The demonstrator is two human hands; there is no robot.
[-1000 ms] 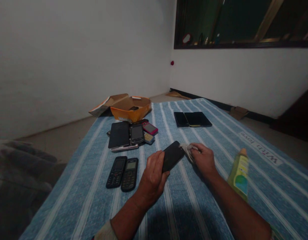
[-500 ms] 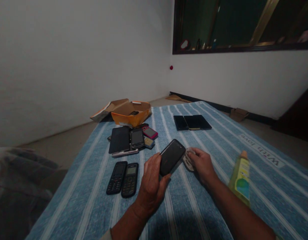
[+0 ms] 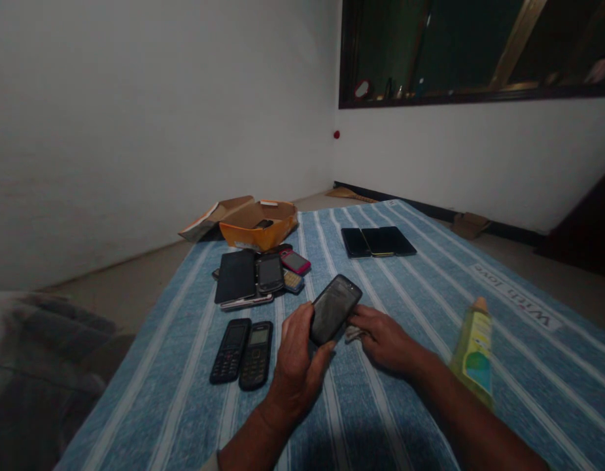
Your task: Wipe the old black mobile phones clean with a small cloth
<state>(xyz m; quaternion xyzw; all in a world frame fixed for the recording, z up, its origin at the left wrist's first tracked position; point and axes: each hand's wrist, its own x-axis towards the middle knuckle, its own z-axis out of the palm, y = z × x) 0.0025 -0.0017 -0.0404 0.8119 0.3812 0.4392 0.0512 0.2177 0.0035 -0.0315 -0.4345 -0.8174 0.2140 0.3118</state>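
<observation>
My left hand (image 3: 298, 350) grips a black smartphone (image 3: 335, 309) by its left side, tilted above the striped cloth. Close against the phone's lower right edge is my right hand (image 3: 380, 335), its fingers closed on a pale, crumpled cloth (image 3: 353, 333) that is mostly hidden beneath them. To the left lie two black keypad phones, one (image 3: 230, 350) beside the other (image 3: 256, 355). Behind them sits a pile with a dark flat tablet-like device (image 3: 235, 276), a grey-screened phone (image 3: 270, 273), a pink phone (image 3: 295, 261) and a blue keypad phone (image 3: 293, 281).
An open orange cardboard box (image 3: 258, 234) stands at the far left on the blue striped cloth (image 3: 326, 226). Several dark smartphones (image 3: 378, 241) lie side by side at the back. A yellow-green bottle (image 3: 476, 350) is right of my right forearm.
My right hand has moved left with the cloth, in under the phone's right edge. The phone has turned slightly in my left hand, and its face now looks lighter and streaked.
</observation>
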